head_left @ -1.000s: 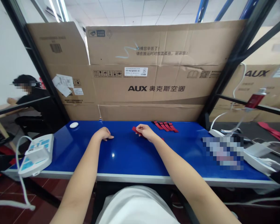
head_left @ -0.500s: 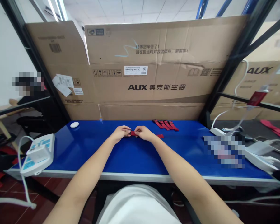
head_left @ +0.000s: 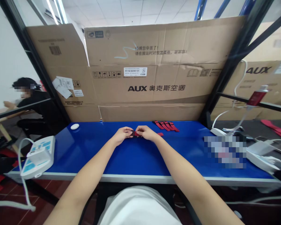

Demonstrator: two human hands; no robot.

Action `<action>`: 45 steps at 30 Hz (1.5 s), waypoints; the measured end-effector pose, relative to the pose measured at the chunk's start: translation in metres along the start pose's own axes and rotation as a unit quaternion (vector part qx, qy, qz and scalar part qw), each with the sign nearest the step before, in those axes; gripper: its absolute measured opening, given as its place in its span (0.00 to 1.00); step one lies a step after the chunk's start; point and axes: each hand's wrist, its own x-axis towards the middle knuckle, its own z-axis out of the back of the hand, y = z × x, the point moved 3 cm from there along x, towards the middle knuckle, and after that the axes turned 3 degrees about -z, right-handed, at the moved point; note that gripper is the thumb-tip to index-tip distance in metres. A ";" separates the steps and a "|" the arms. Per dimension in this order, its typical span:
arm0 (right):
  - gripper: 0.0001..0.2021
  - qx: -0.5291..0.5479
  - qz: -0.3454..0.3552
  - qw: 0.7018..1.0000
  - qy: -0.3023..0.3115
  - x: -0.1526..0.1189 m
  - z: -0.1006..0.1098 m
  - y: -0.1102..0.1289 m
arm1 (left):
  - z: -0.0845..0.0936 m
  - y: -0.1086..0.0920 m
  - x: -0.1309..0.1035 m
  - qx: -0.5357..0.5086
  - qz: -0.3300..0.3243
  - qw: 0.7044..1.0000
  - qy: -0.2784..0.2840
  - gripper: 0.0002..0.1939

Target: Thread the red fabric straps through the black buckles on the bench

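Both my hands meet over the blue table (head_left: pixel 131 159), a little in front of the cardboard. My left hand (head_left: pixel 123 135) pinches the black end of a red strap (head_left: pixel 159 134). Close beside it, my right hand (head_left: pixel 145 132) has its thumb and fingers closed on the red part of the same strap. The strap's free end sticks out to the right from under my right hand; its middle is hidden by my fingers. Behind and to the right lie several red straps with black ends (head_left: pixel 166 126), side by side.
A white power strip (head_left: pixel 41 159) with a plugged-in adapter stands at the left edge. A round white disc (head_left: pixel 75 126) lies at the back left. A cardboard sheet (head_left: pixel 140 103) walls off the back. Cables and a white power strip (head_left: pixel 262 161) are at right. A person (head_left: pixel 35 100) sits far left.
More of the strap's black end shows between my hands, and its free end on the right has drawn slightly left. The view has shifted a little. Both hands keep their pinch.
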 end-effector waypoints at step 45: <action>0.12 0.200 0.012 0.979 -0.031 0.002 -0.006 0.010 | -0.007 -0.010 -0.007 -0.108 0.016 0.993 0.039 0.13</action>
